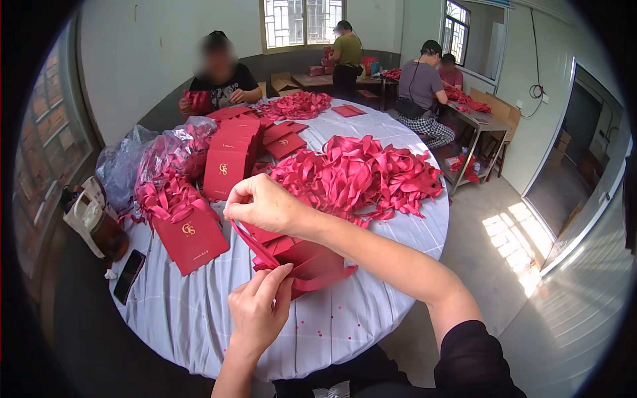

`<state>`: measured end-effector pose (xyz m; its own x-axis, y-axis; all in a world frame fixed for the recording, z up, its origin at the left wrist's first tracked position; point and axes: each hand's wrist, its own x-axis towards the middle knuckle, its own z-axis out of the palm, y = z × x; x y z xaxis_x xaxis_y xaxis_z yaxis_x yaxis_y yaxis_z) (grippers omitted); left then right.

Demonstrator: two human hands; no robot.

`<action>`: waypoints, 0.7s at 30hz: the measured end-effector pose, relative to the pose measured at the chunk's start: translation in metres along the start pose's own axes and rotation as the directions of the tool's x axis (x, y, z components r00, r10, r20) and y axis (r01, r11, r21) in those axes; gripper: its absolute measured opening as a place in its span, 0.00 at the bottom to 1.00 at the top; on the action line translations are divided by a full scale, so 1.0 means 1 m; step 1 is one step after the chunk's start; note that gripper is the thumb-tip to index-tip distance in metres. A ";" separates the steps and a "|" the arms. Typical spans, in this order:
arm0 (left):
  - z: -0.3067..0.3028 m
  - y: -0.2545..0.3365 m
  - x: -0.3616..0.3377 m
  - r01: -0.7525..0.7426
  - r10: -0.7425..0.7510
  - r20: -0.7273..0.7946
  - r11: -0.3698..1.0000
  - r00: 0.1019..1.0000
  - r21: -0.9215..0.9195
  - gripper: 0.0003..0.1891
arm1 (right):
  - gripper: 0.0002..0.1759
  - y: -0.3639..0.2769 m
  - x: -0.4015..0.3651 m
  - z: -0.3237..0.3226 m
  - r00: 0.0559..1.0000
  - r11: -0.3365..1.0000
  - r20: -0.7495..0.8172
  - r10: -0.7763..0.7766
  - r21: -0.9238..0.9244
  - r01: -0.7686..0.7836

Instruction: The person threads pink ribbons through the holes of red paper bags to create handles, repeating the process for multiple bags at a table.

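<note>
Black sleeve foremost; left grip and right grip pinch narrow, glossy crimson ribbon.

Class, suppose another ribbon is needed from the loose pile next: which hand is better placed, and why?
Probably the right hand: it is raised beside the ribbon pile, though it appears to hold a ribbon strip. The left hand sits lower, farther from the pile.

White cloth covers the round table; beyond the grip of the right hand lies a heap of red ribbons; left of that grip, red bags; farther left, a phone; right of the left hand, small red specks.
</note>
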<state>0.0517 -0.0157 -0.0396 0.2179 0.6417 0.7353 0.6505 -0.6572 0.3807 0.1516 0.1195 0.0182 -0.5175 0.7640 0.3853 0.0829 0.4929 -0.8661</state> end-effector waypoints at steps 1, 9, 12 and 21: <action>0.001 0.000 0.000 0.003 -0.003 -0.002 1.000 1.000 -0.002 0.12 | 0.08 -0.002 -0.001 -0.002 1.000 1.000 0.003 0.003 -0.001 -0.003; 0.000 -0.005 0.003 0.036 -0.036 -0.038 0.999 0.999 -0.003 0.11 | 0.08 -0.040 -0.075 -0.028 0.941 0.898 -0.146 -0.305 -0.372 0.234; -0.001 -0.007 0.005 0.026 -0.026 -0.040 1.000 0.999 -0.004 0.10 | 0.12 -0.043 -0.124 -0.017 0.981 0.823 -0.119 -0.153 -0.564 0.060; -0.004 -0.002 0.011 0.092 -0.092 -0.013 0.996 0.996 0.009 0.06 | 0.10 0.014 -0.175 -0.007 0.990 0.902 -0.062 -0.125 -0.423 0.087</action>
<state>0.0499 -0.0087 -0.0307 0.1475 0.6940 0.7047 0.6746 -0.5916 0.4415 0.2490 -0.0039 -0.0593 -0.4696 0.7210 0.5095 0.3899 0.6871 -0.6131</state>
